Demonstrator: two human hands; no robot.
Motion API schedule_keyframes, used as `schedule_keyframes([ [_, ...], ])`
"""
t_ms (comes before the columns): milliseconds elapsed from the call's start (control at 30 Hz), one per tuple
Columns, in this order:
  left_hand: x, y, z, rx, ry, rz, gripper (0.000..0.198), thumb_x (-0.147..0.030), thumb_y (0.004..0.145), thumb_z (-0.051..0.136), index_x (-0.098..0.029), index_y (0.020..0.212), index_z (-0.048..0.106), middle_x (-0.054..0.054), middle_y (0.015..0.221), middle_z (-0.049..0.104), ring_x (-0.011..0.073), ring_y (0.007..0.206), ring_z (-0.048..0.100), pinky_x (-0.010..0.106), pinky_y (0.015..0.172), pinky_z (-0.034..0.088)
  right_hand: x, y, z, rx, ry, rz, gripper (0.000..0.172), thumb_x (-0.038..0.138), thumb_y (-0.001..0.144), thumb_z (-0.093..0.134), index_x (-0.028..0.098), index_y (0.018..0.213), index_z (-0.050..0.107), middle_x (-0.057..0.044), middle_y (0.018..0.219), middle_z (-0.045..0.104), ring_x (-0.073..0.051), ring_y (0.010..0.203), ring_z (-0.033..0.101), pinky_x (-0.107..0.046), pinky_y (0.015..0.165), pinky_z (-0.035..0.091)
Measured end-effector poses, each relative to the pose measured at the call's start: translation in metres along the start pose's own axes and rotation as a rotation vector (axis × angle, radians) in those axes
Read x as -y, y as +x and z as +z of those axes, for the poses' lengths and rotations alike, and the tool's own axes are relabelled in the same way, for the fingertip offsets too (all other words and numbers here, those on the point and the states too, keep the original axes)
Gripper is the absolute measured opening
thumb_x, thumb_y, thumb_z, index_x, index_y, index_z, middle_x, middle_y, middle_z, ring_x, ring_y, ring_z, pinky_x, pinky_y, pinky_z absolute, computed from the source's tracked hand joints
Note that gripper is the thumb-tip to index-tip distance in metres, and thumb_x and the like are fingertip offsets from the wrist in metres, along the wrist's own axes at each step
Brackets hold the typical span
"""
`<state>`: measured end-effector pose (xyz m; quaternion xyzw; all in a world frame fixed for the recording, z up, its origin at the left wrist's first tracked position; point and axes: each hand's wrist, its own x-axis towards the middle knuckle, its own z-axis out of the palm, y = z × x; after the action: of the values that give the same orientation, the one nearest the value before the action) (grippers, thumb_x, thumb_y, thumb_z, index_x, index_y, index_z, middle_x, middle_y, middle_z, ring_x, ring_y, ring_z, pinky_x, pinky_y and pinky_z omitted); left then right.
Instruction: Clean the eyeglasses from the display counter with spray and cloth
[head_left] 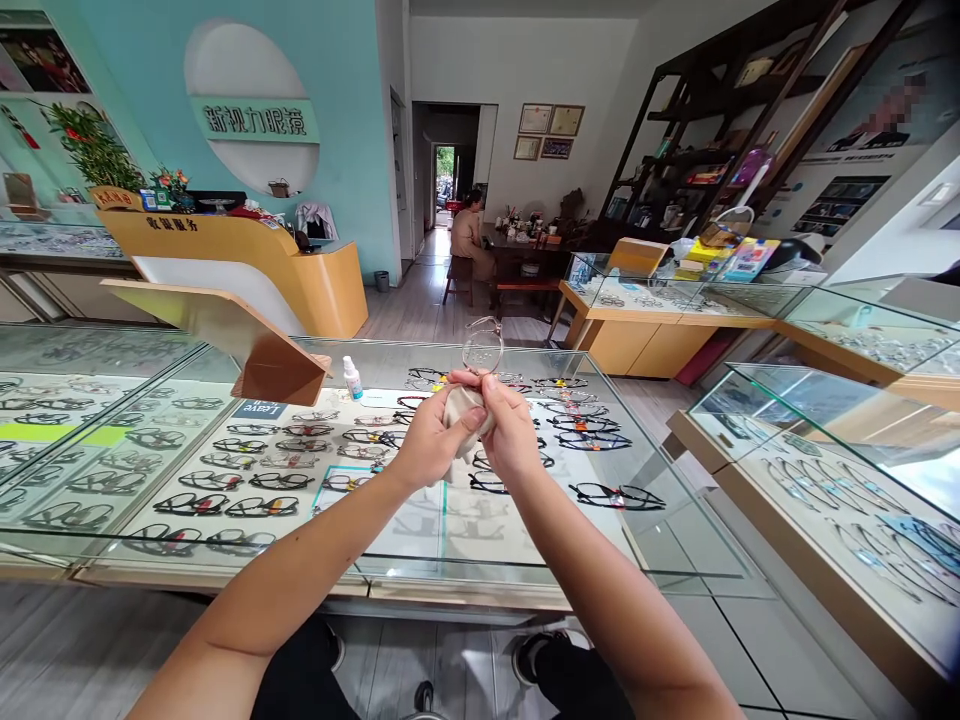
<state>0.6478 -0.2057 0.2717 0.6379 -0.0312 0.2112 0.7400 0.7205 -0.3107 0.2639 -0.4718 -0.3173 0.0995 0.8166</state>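
Note:
Both my hands meet above the glass display counter (525,590). My left hand (430,437) is closed round a pale cleaning cloth (459,408). My right hand (511,427) pinches the same cloth against a pair of thin-rimmed glasses (482,345), whose clear lens sticks up above my fingers. A small white spray bottle (352,379) with a blue label stands on the counter glass to the left of my hands. Rows of spectacle frames (247,470) lie inside the case beneath.
A tilted wooden-backed mirror stand (255,345) sits on the counter at left. More glass cases (847,470) stand to the right, an orange reception desk (300,270) behind. A person sits at a far table (469,235).

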Motion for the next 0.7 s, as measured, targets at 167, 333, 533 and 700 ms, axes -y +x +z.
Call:
schedule_keyframes([
  [167, -0.04, 0.03, 0.008, 0.053, 0.075, 0.047, 0.049, -0.056, 0.074, 0.097, -0.015, 0.091, 0.074, -0.001, 0.073, 0.064, 0.0117, 0.063, 0.051, 0.025, 0.059, 0.041, 0.033, 0.032, 0.009, -0.027, -0.011, -0.058, 0.043, 0.067, 0.093, 0.077, 0.028, 0.104, 0.091, -0.007, 0.114, 0.085, -0.029, 0.116, 0.074, -0.049, 0.111, 0.055],
  [333, -0.082, 0.058, 0.031, -0.007, 0.051, 0.27, 0.048, -0.055, 0.076, 0.097, -0.016, 0.094, 0.076, 0.002, 0.081, 0.07, 0.0131, 0.07, 0.057, 0.025, 0.066, 0.047, 0.078, 0.063, 0.037, -0.09, 0.023, -0.164, 0.044, 0.065, 0.095, 0.071, 0.025, 0.102, 0.088, -0.008, 0.113, 0.085, -0.027, 0.108, 0.076, -0.046, 0.104, 0.06],
  [533, -0.081, 0.065, 0.038, -0.078, -0.053, 0.312, 0.047, -0.057, 0.08, 0.095, -0.017, 0.096, 0.076, 0.002, 0.082, 0.073, 0.0133, 0.071, 0.062, 0.024, 0.065, 0.05, 0.079, 0.064, 0.055, -0.127, 0.038, -0.192, 0.04, 0.058, 0.099, 0.067, 0.024, 0.1, 0.088, -0.007, 0.109, 0.085, -0.025, 0.102, 0.076, -0.043, 0.102, 0.06],
  [700, -0.071, 0.066, 0.034, -0.146, -0.072, 0.337, 0.056, -0.069, 0.083, 0.088, -0.016, 0.094, 0.075, 0.002, 0.079, 0.072, 0.0129, 0.069, 0.06, 0.024, 0.063, 0.049, 0.069, 0.063, 0.052, -0.099, -0.017, -0.182, 0.044, 0.06, 0.1, 0.065, 0.023, 0.102, 0.089, -0.007, 0.11, 0.084, -0.027, 0.107, 0.075, -0.044, 0.104, 0.059],
])
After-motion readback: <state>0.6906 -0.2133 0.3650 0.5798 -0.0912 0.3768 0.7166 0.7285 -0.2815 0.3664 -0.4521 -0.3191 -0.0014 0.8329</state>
